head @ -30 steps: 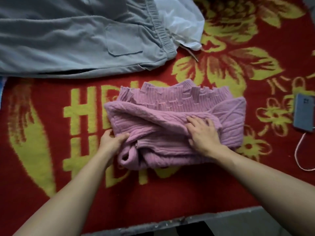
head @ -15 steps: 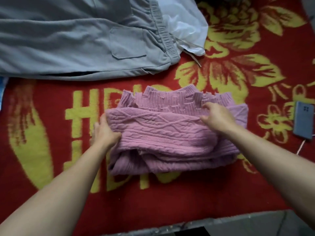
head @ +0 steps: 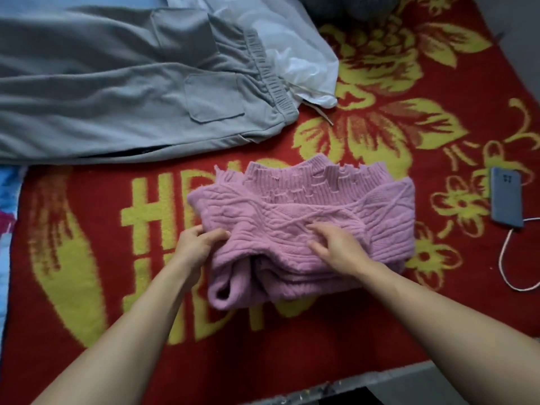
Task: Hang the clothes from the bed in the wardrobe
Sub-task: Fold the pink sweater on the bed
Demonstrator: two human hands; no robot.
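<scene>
Red floral blanket [head: 87, 302] is spread out, left bare at lower left. Pink sweater [head: 292, 206] is pinched by left hand [head: 194, 247], pressed under flat right hand [head: 336, 248].

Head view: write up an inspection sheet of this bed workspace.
Surface: red blanket with yellow flowers and letters.
Job's things: folded pink sweater near the middle; grey trousers and white garment lying behind it.
Clutter: blue phone at right.
Hands: left hand grips the sweater's left edge; right hand rests on top, fingers relaxed.
Cables: white cable runs from the phone.
Surroundings: grey edge in front.
</scene>
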